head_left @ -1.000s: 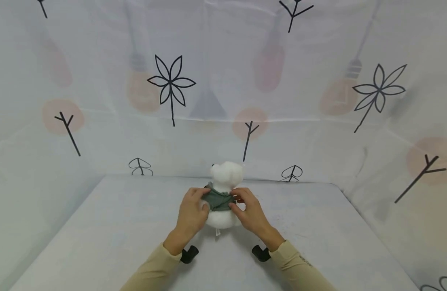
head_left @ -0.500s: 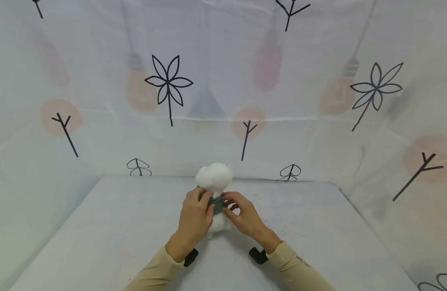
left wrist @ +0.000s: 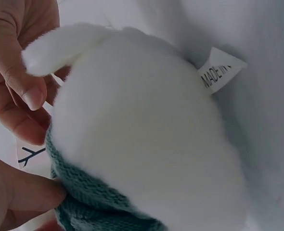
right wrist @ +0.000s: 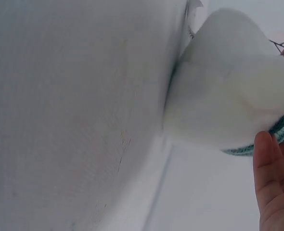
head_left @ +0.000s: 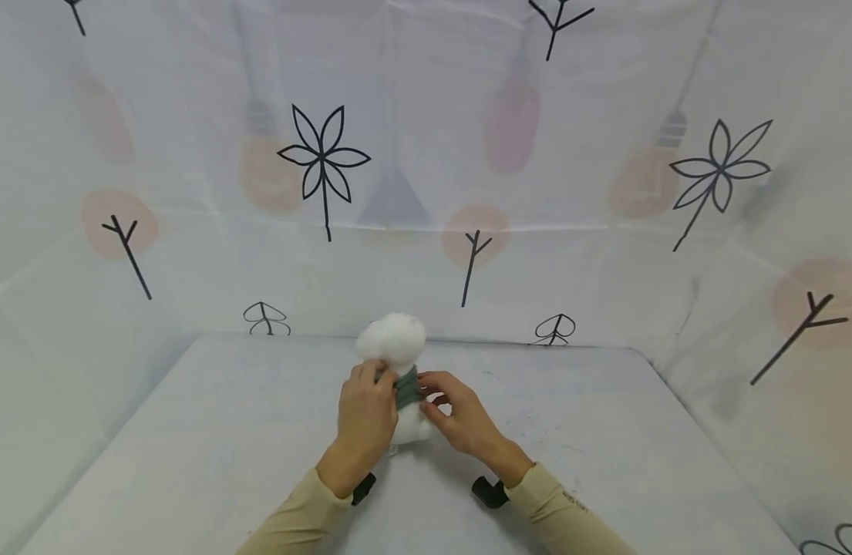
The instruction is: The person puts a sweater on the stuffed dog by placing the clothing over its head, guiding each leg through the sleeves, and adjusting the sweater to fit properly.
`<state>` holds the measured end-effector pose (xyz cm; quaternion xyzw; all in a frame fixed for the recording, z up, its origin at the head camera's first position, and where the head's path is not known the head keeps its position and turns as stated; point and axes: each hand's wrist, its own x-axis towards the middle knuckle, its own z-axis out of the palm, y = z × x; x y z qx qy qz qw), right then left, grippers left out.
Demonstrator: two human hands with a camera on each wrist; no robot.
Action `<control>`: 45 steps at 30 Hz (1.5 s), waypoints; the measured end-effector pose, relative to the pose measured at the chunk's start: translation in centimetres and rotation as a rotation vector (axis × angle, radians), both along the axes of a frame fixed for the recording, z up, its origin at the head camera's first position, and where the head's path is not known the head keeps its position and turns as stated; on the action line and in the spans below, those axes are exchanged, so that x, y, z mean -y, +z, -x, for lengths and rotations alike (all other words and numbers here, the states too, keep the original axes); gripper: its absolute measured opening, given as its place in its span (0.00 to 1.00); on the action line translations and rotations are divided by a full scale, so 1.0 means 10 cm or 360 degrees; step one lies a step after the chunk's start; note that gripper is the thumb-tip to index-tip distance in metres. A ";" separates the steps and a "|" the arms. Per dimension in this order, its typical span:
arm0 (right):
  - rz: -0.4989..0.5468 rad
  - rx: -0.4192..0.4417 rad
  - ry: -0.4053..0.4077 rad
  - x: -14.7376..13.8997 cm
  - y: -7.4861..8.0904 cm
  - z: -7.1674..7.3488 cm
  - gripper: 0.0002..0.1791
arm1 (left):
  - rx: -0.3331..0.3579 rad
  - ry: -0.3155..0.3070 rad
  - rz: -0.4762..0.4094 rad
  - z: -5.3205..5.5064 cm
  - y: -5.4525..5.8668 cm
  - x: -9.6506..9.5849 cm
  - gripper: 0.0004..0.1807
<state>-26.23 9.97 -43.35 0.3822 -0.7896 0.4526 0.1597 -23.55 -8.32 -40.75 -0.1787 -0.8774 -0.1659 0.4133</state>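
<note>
A white plush toy [head_left: 395, 337] in a green knit sweater [head_left: 407, 388] sits upright on the table, its back towards me. The left hand [head_left: 366, 412] grips the sweater at the toy's left side. In the left wrist view its thumb [left wrist: 38, 195] presses into folded knit. At the toy's other side is the right hand [head_left: 463, 416], fingers bent, thumb and index fingertip apart beside the sweater's edge. In the right wrist view its fingertips [right wrist: 264, 142] reach the green knit, though I cannot tell whether they hold it. A white limb [left wrist: 60, 50] overlaps that hand in the left wrist view.
A white tag [left wrist: 219, 71] sticks out from the toy's bottom. The pale table [head_left: 606, 447] stretches to both sides. Behind it hangs a white cloth [head_left: 398, 270] printed with plants and lamps. Black wrist gear [head_left: 490, 493] shows under each forearm.
The toy has shifted left and turned, its head now showing from the rear. Both hands have stayed at its sides, the right moving slightly left. The green sweater looks narrower and more bunched.
</note>
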 end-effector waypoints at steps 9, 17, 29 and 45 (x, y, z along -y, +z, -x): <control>-0.0029 -0.0026 0.0051 0.04 -0.02 -0.02 0.21 | 0.0103 0.0014 -0.0057 0.02 -0.01 0.03 0.07; -0.0022 -0.0227 -0.0109 -0.05 0.04 0.04 0.16 | 0.0259 -0.0201 -0.0279 0.02 0.03 0.01 0.10; -0.0052 -0.0328 -0.0190 -0.16 0.04 0.11 0.11 | 0.0570 -0.0505 -0.0513 0.10 -0.05 0.06 0.07; -0.0145 -0.0348 -0.0193 -0.20 0.08 0.11 0.07 | 0.0472 -0.0559 -0.0396 0.13 -0.06 0.07 0.07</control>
